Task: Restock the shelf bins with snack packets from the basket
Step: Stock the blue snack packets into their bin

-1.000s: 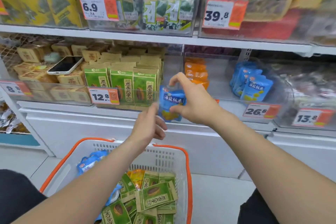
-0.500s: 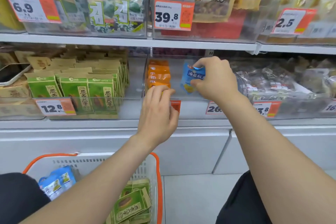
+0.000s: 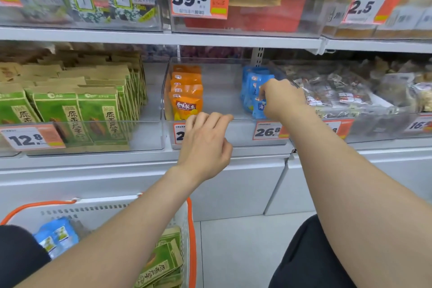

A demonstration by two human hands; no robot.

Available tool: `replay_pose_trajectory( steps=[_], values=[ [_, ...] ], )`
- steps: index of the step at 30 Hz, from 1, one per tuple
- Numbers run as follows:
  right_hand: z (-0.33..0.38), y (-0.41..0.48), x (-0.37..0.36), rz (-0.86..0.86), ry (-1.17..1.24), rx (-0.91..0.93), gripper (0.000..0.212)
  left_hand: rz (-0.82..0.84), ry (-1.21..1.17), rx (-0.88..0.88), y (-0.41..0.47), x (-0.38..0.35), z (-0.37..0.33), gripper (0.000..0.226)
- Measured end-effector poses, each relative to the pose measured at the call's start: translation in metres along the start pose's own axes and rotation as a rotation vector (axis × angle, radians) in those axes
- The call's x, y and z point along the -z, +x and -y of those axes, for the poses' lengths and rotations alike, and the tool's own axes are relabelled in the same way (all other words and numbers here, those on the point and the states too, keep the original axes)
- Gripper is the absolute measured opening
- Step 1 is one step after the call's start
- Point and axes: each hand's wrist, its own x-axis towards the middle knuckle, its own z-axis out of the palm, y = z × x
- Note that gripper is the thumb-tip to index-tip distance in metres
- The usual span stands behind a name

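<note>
- Right hand (image 3: pixel 281 99) pinches a blue packet (image 3: pixel 258 108) inside the clear bin (image 3: pixel 240 132), right of the orange packets (image 3: pixel 186 100)
- Left hand (image 3: pixel 205 145) at the bin's front rim, fingers loosely curled, holding nothing

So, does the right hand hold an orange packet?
No, the right hand pinches a blue packet at the front of the blue row in the bin.

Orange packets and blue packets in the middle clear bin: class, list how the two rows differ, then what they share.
Colour: the orange packets are orange, the blue packets blue.
Place: the orange packets line the clear bin's left side, the blue packets its right.
Handling: the right hand pinches the front blue packet; no hand touches the orange packets.
Shared: both stand in rows running front to back in one bin.
</note>
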Motion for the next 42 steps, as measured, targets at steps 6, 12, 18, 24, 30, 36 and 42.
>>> replay_pose_trajectory(
  steps=[6, 12, 18, 24, 30, 36, 42],
  values=[
    [0.003, 0.006, -0.006, -0.107, -0.12, -0.079, 0.019, -0.044, -0.021, 0.021, 0.0, -0.007, 0.001, 0.051],
    [0.008, 0.007, -0.011, -0.213, -0.218, -0.215, 0.03, -0.034, -0.054, 0.044, 0.002, -0.008, 0.002, 0.054],
    [0.026, -0.005, -0.007, -0.309, -0.127, -0.199, 0.044, 0.109, -0.127, 0.029, 0.005, 0.0, 0.01, 0.062],
    [0.064, -0.042, 0.008, -0.147, 0.026, 0.021, 0.03, 0.242, -0.211, -0.027, 0.006, 0.014, 0.019, 0.079],
    [0.098, -0.091, 0.018, 0.08, 0.098, 0.083, 0.032, 0.194, -0.264, -0.019, -0.016, 0.027, 0.03, 0.073],
    [0.116, -0.126, 0.017, 0.48, 0.006, 0.202, 0.022, 0.258, -0.185, 0.044, -0.045, 0.054, 0.045, 0.087],
    [0.13, -0.142, -0.016, 0.83, -0.226, 0.328, 0.034, 0.283, -0.154, 0.087, -0.055, 0.071, 0.049, 0.085]
  ],
)
